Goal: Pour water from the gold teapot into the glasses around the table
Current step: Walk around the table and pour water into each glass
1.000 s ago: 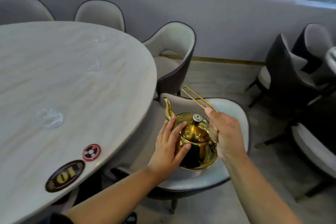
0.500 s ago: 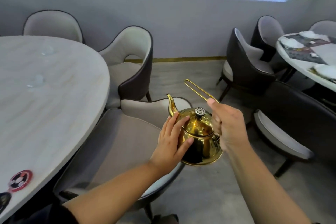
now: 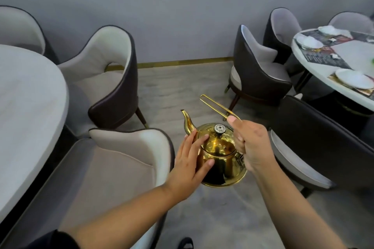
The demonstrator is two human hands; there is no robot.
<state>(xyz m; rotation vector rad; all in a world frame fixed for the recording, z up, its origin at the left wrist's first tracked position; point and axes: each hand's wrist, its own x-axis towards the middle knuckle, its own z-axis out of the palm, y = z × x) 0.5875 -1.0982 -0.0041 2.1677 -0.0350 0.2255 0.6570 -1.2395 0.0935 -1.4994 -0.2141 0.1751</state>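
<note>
Gold and shiny, the teapot (image 3: 219,153) hangs in the air between two chairs, above the grey floor (image 3: 182,91), and it touches no surface. The right hand (image 3: 252,143) is closed around the lower part of the thin wire handle (image 3: 219,107), which leans back and away from the body of the pot. The left hand (image 3: 191,162) lies flat and open against the side of the pot, just under the curved spout (image 3: 188,122); it supports the pot but does not grip it. The lid with its small knob (image 3: 220,128) sits on top.

No glasses are visible from here. The pale round surface (image 3: 30,107) on the left shows only its bare edge, and the other laid surface (image 3: 336,62) on the far right carries plates, well apart from the pot. I judge that the person is carrying the pot to the next place, so no pouring is possible at this position.

Some risks I can see: the handle is thin and held low, so the pot may swing and water may come out of the spout onto the light chair (image 3: 125,159) just beside it. If the water is hot, the open palm on the metal could be burned and let go.
</note>
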